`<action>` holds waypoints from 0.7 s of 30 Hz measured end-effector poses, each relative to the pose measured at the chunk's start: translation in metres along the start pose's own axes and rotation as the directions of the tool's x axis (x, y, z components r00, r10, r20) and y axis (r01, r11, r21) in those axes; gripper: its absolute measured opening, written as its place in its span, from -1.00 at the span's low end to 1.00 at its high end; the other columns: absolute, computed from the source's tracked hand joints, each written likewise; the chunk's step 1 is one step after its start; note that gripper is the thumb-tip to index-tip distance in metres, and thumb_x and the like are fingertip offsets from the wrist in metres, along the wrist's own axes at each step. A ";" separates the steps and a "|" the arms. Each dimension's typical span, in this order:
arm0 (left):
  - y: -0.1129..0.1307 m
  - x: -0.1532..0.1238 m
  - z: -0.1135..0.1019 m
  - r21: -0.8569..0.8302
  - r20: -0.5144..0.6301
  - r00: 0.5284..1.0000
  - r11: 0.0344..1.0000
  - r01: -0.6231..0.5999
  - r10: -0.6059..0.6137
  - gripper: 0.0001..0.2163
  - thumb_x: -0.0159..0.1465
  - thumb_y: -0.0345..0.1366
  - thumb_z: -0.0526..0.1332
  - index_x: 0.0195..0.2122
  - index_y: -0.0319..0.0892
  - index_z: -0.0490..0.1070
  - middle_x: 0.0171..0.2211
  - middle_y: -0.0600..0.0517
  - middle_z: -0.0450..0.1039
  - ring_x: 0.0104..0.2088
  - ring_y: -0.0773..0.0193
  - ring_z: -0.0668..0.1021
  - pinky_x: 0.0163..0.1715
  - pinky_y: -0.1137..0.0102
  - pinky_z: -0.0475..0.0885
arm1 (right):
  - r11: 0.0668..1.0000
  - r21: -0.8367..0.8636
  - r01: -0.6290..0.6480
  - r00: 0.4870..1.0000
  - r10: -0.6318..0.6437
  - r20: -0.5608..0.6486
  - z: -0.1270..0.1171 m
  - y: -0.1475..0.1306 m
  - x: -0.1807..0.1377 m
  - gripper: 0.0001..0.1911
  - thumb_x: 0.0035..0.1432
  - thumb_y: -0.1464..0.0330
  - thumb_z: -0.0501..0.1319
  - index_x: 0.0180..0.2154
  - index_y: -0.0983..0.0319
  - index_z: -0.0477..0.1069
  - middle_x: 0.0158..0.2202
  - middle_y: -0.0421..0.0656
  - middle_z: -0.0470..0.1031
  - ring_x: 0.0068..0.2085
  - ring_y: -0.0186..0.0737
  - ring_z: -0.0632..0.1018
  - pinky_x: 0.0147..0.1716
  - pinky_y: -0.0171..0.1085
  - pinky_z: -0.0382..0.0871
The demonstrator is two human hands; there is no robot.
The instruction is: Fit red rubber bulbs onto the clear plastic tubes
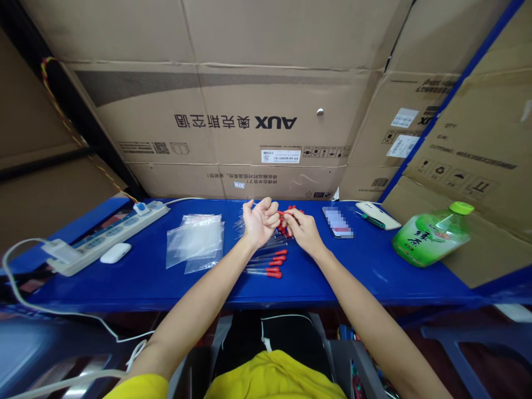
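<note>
Near the centre of my view, my right hand [305, 230] pinches what looks like the bulb of a red-bulbed dropper [281, 213], perhaps because rubber grips better than slick tubing. My left hand [262, 223] is beside it, palm up and fingers curled inward; I cannot tell whether they enclose the stem.

Below and behind the hands, loose droppers [275, 272] lie on the blue desk [366, 288]. Most visible bulbs point to the right of the frame, which I judge keeps the pinching end nearest the right hand.

Left of centre, clear plastic bags [195, 238] overlap in a flat pile, probably for easy reach. Farther right, the phone [337, 223] and green bottle [432, 237] sit apart, leaving the middle for handwork.
</note>
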State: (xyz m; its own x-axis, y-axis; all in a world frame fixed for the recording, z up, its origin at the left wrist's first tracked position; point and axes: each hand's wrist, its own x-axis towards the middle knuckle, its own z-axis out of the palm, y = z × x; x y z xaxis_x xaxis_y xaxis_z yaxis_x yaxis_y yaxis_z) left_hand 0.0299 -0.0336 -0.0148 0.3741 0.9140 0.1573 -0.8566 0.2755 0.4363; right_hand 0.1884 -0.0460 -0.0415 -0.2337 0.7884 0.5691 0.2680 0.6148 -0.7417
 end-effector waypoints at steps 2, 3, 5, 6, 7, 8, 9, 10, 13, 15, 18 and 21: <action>0.001 0.000 0.000 0.011 0.014 1.000 1.000 -0.007 0.006 -0.63 0.37 -0.01 -0.12 -0.48 -0.14 -0.03 -0.58 0.16 -0.03 -0.71 0.47 0.00 -0.71 0.49 -0.06 | 1.000 -0.005 -0.008 1.000 0.008 0.018 -0.003 0.000 0.001 -0.66 0.39 0.11 0.08 -0.19 0.22 0.45 -0.46 -0.21 0.52 -0.58 -0.35 0.44 -0.51 -0.35 0.32; 0.001 0.000 0.000 0.020 0.022 1.000 1.000 -0.010 0.010 -0.63 0.37 -0.01 -0.13 -0.48 -0.14 -0.03 -0.58 0.16 -0.03 -0.71 0.47 0.00 -0.71 0.49 -0.06 | 1.000 -0.015 -0.008 1.000 0.009 0.024 -0.004 0.001 0.001 -0.66 0.39 0.12 0.09 -0.17 0.22 0.47 -0.45 -0.20 0.54 -0.58 -0.34 0.45 -0.50 -0.35 0.33; 0.002 0.000 0.000 0.033 0.030 0.999 0.999 -0.016 0.015 -0.63 0.38 -0.01 -0.13 -0.48 -0.14 -0.03 -0.58 0.16 -0.03 -0.71 0.47 0.00 -0.70 0.50 -0.04 | 0.999 -0.051 -0.005 1.000 0.006 0.031 -0.005 0.003 0.001 -0.67 0.37 0.13 0.11 -0.11 0.22 0.49 -0.43 -0.18 0.55 -0.54 -0.31 0.48 -0.48 -0.34 0.35; 0.002 0.000 0.000 0.036 0.026 1.000 0.999 -0.017 0.017 -0.63 0.38 -0.01 -0.13 -0.48 -0.14 -0.02 -0.57 0.16 -0.03 -0.71 0.47 0.00 -0.70 0.50 -0.04 | 0.997 -0.071 -0.004 1.000 0.006 0.028 -0.006 0.005 0.001 -0.67 0.37 0.13 0.12 -0.08 0.22 0.49 -0.42 -0.17 0.56 -0.52 -0.30 0.49 -0.46 -0.33 0.36; 0.002 0.000 0.000 0.035 0.017 1.000 0.999 -0.017 0.016 -0.63 0.37 -0.01 -0.12 -0.48 -0.14 -0.02 -0.57 0.16 -0.03 -0.71 0.47 0.00 -0.70 0.50 -0.03 | 0.996 -0.088 -0.004 1.000 0.005 0.017 -0.006 0.006 0.001 -0.67 0.36 0.14 0.13 -0.05 0.21 0.49 -0.40 -0.16 0.57 -0.50 -0.28 0.51 -0.45 -0.32 0.37; 0.002 0.000 0.001 0.033 0.006 1.000 0.999 -0.014 0.014 -0.63 0.37 0.00 -0.11 -0.48 -0.14 -0.01 -0.57 0.16 -0.03 -0.71 0.48 0.00 -0.70 0.50 -0.03 | 0.995 -0.099 -0.004 1.000 0.005 0.003 -0.006 0.008 0.001 -0.67 0.35 0.15 0.15 -0.03 0.20 0.48 -0.38 -0.16 0.57 -0.48 -0.27 0.52 -0.43 -0.31 0.38; 0.002 0.000 0.001 0.032 -0.003 1.000 0.999 -0.011 0.012 -0.63 0.37 0.00 -0.10 -0.48 -0.14 -0.01 -0.57 0.16 -0.03 -0.71 0.48 0.01 -0.70 0.50 -0.03 | 0.995 -0.103 -0.004 1.000 0.003 -0.013 -0.006 0.008 0.001 -0.68 0.34 0.16 0.16 -0.01 0.20 0.48 -0.37 -0.15 0.58 -0.47 -0.26 0.52 -0.42 -0.31 0.40; 0.002 0.000 0.002 0.032 -0.010 1.000 0.999 -0.008 0.009 -0.62 0.37 0.00 -0.10 -0.48 -0.14 0.00 -0.57 0.15 -0.03 -0.71 0.48 0.01 -0.70 0.50 -0.03 | 0.995 -0.103 -0.003 1.000 0.000 -0.030 -0.006 0.009 0.001 -0.68 0.33 0.16 0.18 -0.01 0.19 0.47 -0.35 -0.15 0.59 -0.47 -0.26 0.53 -0.40 -0.30 0.41; 0.001 0.000 0.003 0.039 -0.014 1.000 0.999 -0.002 0.002 -0.62 0.37 0.01 -0.11 -0.48 -0.15 0.02 -0.57 0.15 -0.02 -0.71 0.48 0.02 -0.70 0.51 -0.03 | 0.995 -0.099 0.000 0.998 -0.007 -0.068 -0.005 0.007 0.001 -0.73 0.31 0.18 0.20 -0.08 0.20 0.50 -0.36 -0.16 0.59 -0.45 -0.26 0.54 -0.36 -0.29 0.43; 0.000 -0.001 0.003 0.041 -0.011 1.000 0.999 0.000 0.000 -0.62 0.37 0.01 -0.11 -0.48 -0.15 0.02 -0.57 0.15 -0.02 -0.71 0.48 0.02 -0.71 0.51 -0.03 | 0.997 -0.083 -0.001 0.996 -0.006 -0.084 -0.004 0.003 0.000 -0.74 0.31 0.18 0.21 -0.13 0.21 0.51 -0.38 -0.16 0.59 -0.44 -0.25 0.56 -0.35 -0.29 0.44; -0.001 -0.001 0.002 0.037 -0.009 1.000 0.999 -0.001 0.001 -0.62 0.38 0.01 -0.11 -0.47 -0.15 0.03 -0.57 0.15 -0.02 -0.71 0.48 0.02 -0.71 0.52 -0.03 | 1.000 -0.028 0.000 0.997 -0.002 -0.076 -0.004 0.000 0.000 -0.74 0.31 0.18 0.22 -0.13 0.22 0.52 -0.41 -0.17 0.59 -0.48 -0.26 0.56 -0.38 -0.30 0.44; -0.001 -0.001 0.001 0.060 0.010 1.000 0.998 -0.006 0.005 -0.62 0.39 0.00 -0.12 -0.46 -0.15 0.04 -0.57 0.16 -0.01 -0.72 0.48 0.01 -0.72 0.53 -0.02 | 1.000 -0.017 0.012 0.999 -0.013 -0.052 -0.005 0.000 0.000 -0.74 0.31 0.19 0.21 -0.13 0.22 0.53 -0.46 -0.19 0.58 -0.51 -0.27 0.56 -0.40 -0.32 0.44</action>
State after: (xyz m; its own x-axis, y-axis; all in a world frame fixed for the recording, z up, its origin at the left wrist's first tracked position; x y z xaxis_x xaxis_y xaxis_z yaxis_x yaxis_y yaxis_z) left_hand 0.0304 -0.0345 -0.0145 0.3730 0.9123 0.1687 -0.8361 0.2518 0.4873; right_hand 0.1934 -0.0456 -0.0399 -0.1879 0.7804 0.5964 0.2813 0.6245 -0.7286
